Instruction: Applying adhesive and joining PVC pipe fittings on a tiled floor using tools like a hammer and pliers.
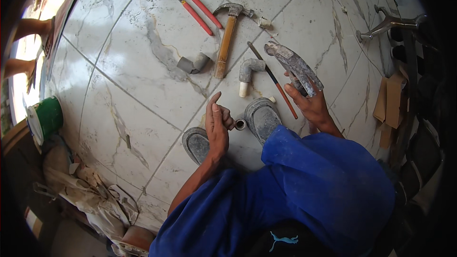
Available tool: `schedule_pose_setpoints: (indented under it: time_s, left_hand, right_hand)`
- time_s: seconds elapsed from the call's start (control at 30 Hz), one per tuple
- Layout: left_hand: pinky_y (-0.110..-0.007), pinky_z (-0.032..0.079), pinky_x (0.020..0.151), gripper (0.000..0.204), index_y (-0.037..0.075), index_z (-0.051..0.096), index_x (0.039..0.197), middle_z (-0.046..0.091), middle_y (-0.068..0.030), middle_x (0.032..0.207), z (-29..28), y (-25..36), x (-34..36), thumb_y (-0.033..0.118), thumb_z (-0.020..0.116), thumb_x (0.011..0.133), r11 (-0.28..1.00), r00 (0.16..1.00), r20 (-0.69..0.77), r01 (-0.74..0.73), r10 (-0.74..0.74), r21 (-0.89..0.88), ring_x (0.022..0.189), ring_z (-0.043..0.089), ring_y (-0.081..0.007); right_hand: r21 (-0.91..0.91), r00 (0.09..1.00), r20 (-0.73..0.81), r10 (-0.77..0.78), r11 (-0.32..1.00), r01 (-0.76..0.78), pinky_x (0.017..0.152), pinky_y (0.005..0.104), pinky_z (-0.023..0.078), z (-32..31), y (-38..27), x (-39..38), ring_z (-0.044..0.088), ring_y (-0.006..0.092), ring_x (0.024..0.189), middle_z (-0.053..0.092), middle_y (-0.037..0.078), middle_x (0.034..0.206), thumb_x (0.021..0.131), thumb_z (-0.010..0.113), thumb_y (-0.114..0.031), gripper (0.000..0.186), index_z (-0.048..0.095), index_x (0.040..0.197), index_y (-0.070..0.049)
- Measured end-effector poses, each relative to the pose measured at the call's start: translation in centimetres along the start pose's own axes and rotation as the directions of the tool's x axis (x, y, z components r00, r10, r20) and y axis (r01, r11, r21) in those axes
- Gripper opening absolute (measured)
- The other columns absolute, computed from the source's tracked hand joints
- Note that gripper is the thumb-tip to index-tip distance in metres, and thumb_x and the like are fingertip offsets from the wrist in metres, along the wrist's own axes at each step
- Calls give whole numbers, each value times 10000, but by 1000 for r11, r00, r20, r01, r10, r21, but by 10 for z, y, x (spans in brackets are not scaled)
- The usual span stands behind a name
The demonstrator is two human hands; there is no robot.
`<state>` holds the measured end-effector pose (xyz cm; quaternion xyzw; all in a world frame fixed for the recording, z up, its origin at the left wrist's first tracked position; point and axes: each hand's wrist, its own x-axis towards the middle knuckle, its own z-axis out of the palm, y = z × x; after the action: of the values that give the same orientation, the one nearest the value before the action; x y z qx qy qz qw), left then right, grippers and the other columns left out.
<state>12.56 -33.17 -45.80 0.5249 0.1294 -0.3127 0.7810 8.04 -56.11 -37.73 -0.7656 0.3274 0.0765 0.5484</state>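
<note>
My left hand point(219, 126) is held up over the floor with its index finger straight. Its other fingers curl round a small grey pipe fitting point(240, 124), whose round dark opening shows beside them; the rest is hidden. In my right hand point(312, 107) is a pair of locking pliers point(294, 64), grey and crusted, jaws pointing up and away. Just beyond, a grey elbow fitting point(251, 68) with a white pipe stub lies on the tiles. Next to it rests a thin black and orange-red rod point(273, 82).
Farther off lie a claw hammer point(226, 43), red-handled pincers point(195, 9), another grey elbow point(193, 64) and a short pipe piece point(264, 23). A green tub point(47, 118) and another person's feet point(40, 43) are at left. At right stand a metal leg point(392, 24) and cardboard point(392, 97).
</note>
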Motion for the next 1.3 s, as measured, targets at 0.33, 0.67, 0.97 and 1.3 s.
schedule_pose_setpoints:
  time_s: [0.33, 0.67, 0.97, 1.3]
  left_hand:
    - [-357, 470, 872, 445, -23, 308, 1347, 535, -236, 1198, -38, -3, 0, 151, 398, 947, 996, 994, 99, 63, -56, -70, 1042, 573, -269]
    - [-341, 497, 932, 524, 6, 440, 1239, 542, -130, 1250, -30, -39, -25, 5, 691, 779, 774, 940, 326, -283, 105, 566, 1136, 550, -229]
    - [-321, 506, 899, 510, 2, 456, 1228, 613, -124, 1160, -29, -30, -4, 20, 694, 778, 722, 931, 360, -286, 55, 630, 1075, 596, -218]
    - [-318, 495, 895, 549, 4, 456, 1238, 610, -126, 1174, -25, -27, -10, 31, 718, 756, 730, 948, 312, -250, 53, 636, 1085, 594, -228]
  right_hand:
    - [-160, 963, 156, -220, 956, 244, 622, 258, 414, 20, 34, -14, 481, 70, 692, 571, 49, 720, 837, 686, -174, 251, 569, 961, 10]
    - [-103, 988, 22, -155, 982, 156, 714, 311, 476, 26, 36, -19, 579, 147, 693, 628, 155, 757, 833, 675, -191, 327, 564, 1026, 49]
    - [-46, 996, -56, 74, 996, -77, 692, 280, 461, 27, 19, -15, 557, 111, 760, 635, 69, 815, 835, 689, -211, 324, 587, 1019, 36]
    - [-69, 999, 48, 16, 998, -13, 644, 273, 448, 33, 21, 5, 538, 91, 711, 609, 58, 748, 841, 685, -214, 298, 574, 977, 28]
